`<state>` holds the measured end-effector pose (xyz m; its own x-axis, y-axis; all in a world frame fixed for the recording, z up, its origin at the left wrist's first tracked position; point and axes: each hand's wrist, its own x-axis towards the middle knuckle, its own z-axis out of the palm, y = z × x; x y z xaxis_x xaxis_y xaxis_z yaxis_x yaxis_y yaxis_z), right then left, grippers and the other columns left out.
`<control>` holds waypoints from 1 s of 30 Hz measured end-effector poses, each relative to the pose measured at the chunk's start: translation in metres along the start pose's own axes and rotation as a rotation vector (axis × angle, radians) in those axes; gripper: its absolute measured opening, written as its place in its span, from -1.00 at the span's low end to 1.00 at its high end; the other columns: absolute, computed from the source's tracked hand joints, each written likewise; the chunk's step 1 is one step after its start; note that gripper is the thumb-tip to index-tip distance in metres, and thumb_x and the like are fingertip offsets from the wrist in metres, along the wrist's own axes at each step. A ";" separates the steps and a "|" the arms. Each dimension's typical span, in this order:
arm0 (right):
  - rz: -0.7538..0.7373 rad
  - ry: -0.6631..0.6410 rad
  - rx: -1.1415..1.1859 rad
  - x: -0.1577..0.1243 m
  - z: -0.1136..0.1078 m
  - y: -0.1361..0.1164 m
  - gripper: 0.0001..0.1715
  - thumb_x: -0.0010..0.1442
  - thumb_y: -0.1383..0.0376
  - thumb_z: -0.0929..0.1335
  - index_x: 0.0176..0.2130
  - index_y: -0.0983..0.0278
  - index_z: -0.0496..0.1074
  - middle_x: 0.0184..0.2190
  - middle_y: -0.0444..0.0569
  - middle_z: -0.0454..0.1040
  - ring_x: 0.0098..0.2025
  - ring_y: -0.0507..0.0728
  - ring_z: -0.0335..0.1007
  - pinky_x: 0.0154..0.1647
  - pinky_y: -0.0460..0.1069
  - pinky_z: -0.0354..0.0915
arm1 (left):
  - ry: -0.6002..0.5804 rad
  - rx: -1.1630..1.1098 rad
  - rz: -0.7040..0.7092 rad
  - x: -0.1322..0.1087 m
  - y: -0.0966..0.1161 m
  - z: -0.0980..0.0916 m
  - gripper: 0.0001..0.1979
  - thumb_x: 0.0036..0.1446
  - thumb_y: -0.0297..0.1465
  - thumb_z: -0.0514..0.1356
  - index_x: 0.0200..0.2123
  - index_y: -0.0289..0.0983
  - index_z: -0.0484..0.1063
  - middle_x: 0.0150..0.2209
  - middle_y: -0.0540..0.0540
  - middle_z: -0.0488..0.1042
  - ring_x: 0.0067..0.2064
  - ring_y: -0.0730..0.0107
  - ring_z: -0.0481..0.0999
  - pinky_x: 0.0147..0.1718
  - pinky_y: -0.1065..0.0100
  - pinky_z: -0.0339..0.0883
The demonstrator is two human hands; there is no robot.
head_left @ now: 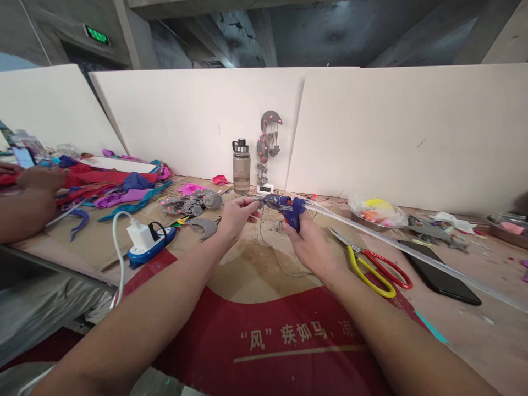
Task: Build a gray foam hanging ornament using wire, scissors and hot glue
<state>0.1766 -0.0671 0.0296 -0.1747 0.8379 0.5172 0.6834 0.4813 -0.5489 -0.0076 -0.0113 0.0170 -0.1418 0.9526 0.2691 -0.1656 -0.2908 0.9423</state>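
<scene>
My right hand (pixel 310 242) is wrapped round the handle of a blue glue gun (pixel 292 210), whose nozzle points left. A long clear glue stick (pixel 371 235) runs out of its back toward the lower right. My left hand (pixel 239 219) pinches a small grey piece (pixel 257 204) right at the nozzle; its exact shape is too small to make out. From there a grey yarn (pixel 261 223) hangs down to the table. Just left of my left hand lie a ball of grey yarn (pixel 213 199) and a grey felt crescent (pixel 203 226).
Scissors (pixel 371 267) with red and yellow handles and a black phone (pixel 441 273) lie at right. A blue power strip (pixel 152 247) sits at left. Behind stand a water bottle (pixel 241 170) and a grey moon hanging (pixel 270 140). Another person's arm (pixel 28 203) reaches in at far left.
</scene>
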 end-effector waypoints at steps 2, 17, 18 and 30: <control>-0.002 0.007 -0.002 0.000 -0.001 -0.001 -0.57 0.24 0.23 0.22 0.07 0.34 0.28 -0.16 0.17 0.51 -0.14 0.26 0.44 -0.14 0.07 0.28 | -0.004 0.001 0.000 0.000 0.000 0.000 -0.64 -0.23 -0.18 0.41 -0.48 -0.33 0.44 -0.49 -0.01 0.44 -0.53 0.52 0.45 -0.58 0.48 0.27; 0.062 0.047 0.257 0.004 0.006 0.012 -0.69 0.18 0.17 0.26 -0.10 0.24 0.31 -0.26 0.04 0.52 -0.37 0.13 0.40 -0.32 0.03 0.31 | 0.005 -0.101 -0.097 0.003 0.002 -0.003 -0.64 -0.26 -0.25 0.41 -0.45 -0.32 0.39 -0.50 0.05 0.39 -0.52 0.55 0.45 -0.58 0.50 0.23; 0.120 0.034 0.333 0.005 0.008 0.016 -0.73 0.17 0.16 0.27 -0.14 0.22 0.30 -0.30 0.00 0.52 -0.44 0.09 0.37 -0.39 0.00 0.30 | 0.011 -0.109 -0.110 0.003 0.002 -0.004 -0.64 -0.26 -0.26 0.41 -0.44 -0.32 0.39 -0.51 0.05 0.38 -0.53 0.56 0.44 -0.61 0.51 0.18; 0.384 -0.283 -0.201 0.029 0.012 0.052 -0.61 0.25 0.13 0.20 -0.29 0.36 0.45 -0.26 0.30 0.53 -0.22 0.29 0.48 -0.22 0.09 0.27 | -0.078 0.220 0.097 -0.012 -0.003 0.013 -0.79 -0.14 -0.29 0.33 -0.45 -0.31 0.48 -0.54 0.05 0.39 -0.57 0.62 0.19 -0.60 0.47 0.01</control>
<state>0.1985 -0.0146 0.0082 -0.0504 0.9946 0.0905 0.8539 0.0899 -0.5126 0.0069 -0.0213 0.0137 -0.0697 0.9278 0.3665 0.0627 -0.3626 0.9298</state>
